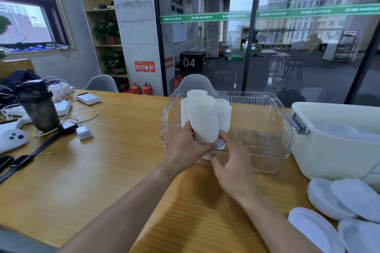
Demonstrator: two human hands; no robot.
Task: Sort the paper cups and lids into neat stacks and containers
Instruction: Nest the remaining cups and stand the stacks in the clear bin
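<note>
A tall stack of white paper cups [203,119] stands tilted at the front left of the clear plastic bin [273,113]. My left hand [185,150] grips the stack's base from the left. From the right, my right hand [230,160] holds the same base, fingers curled around it. More cup stacks [223,113] stand behind it inside the bin. White plastic lids [337,199] lie overlapping on the table at the lower right.
A white opaque tub [329,150] with a grey latch stands right of the clear bin. On the wooden table's left are a dark shaker bottle [40,107], chargers, cables, a game controller [12,137] and a watch strap. Grey chairs stand behind the table.
</note>
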